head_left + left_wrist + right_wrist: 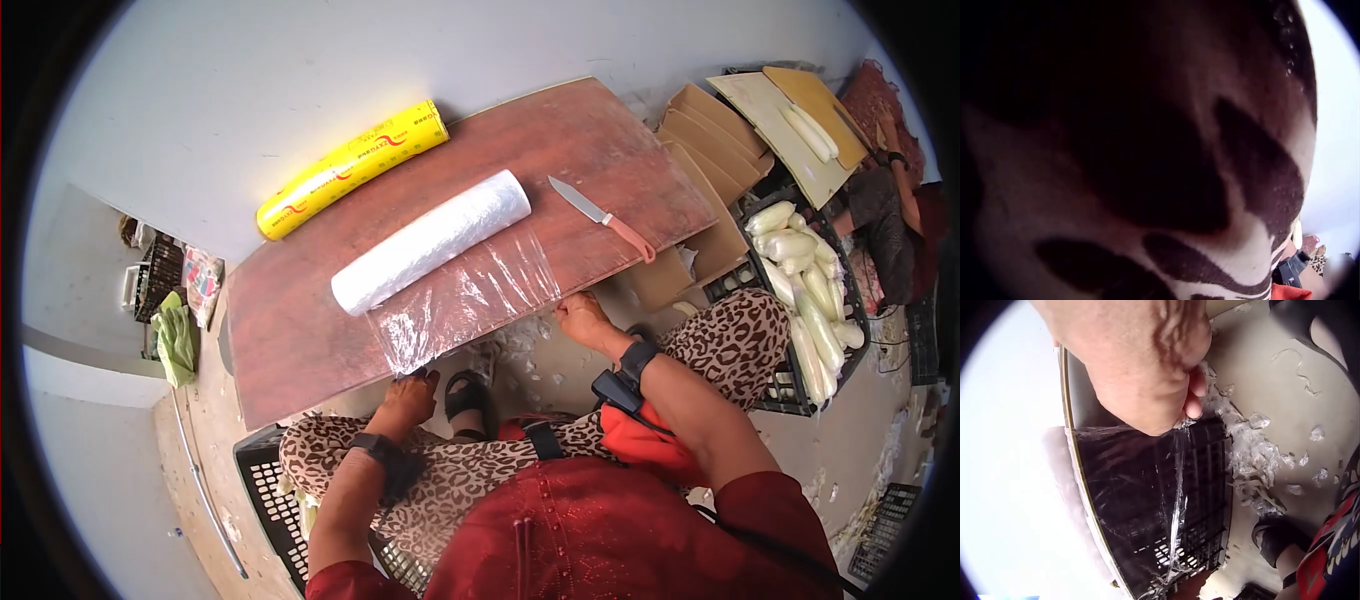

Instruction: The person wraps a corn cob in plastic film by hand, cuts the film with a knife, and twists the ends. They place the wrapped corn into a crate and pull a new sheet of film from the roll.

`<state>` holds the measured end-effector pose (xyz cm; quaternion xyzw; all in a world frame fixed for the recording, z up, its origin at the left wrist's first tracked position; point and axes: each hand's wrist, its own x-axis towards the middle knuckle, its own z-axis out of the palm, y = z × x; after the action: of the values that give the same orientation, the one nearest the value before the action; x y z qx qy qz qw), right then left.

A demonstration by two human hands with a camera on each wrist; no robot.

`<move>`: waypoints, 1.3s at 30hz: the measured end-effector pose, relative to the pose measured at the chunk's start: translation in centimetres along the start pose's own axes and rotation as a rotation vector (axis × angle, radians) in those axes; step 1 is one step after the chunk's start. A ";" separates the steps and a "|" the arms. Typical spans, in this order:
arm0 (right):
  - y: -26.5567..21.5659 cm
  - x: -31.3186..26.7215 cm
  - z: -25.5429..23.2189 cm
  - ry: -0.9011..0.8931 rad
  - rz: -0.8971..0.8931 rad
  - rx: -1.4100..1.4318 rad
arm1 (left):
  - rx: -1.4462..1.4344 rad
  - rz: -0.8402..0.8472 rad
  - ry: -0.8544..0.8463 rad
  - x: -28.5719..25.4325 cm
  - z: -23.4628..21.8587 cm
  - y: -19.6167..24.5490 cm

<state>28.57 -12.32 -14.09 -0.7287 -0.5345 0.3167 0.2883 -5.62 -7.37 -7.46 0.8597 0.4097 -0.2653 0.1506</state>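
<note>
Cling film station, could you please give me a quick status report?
Both hands, left and right, pinch the cling film sheet pulled off its roll. Knife lies apart.

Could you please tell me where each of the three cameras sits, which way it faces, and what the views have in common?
Head: worn on the head, looking down at the wooden board; both forearms, left hand and right hand pinch the cling film sheet.
Left wrist: pressed against leopard-print fabric, which fills the frame; no hand shows.
Right wrist: below the board's edge, looking up at the right hand pinching the film.
Shared: head and right wrist views both show the right hand and the film.
</note>
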 end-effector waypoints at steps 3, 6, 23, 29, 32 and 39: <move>0.1 -0.1 0.3 0.037 -0.045 -0.012 | -0.037 -0.056 -0.082 -0.8 0.4 -0.4; 0.1 0.2 0.6 0.070 -0.072 -0.011 | -0.067 -0.062 -0.098 -2.2 0.4 -0.7; -0.1 -0.6 -0.9 -0.106 0.061 -0.034 | -0.353 0.094 0.861 -5.7 -13.3 3.2; 2.6 -0.9 -3.1 -0.365 0.143 -0.413 | -0.111 0.148 0.962 -0.2 -16.0 -0.3; 1.3 -1.7 -6.4 -0.491 0.163 -0.488 | -0.103 0.096 0.827 3.1 -16.5 -2.2; -4.9 -3.5 -10.4 -0.381 0.088 -0.296 | -0.116 0.066 0.597 6.0 -18.7 -1.8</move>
<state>32.89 -15.23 -3.30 -0.7126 -0.5876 0.3789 0.0582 2.34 6.44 4.19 0.9025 0.4222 0.0278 0.0806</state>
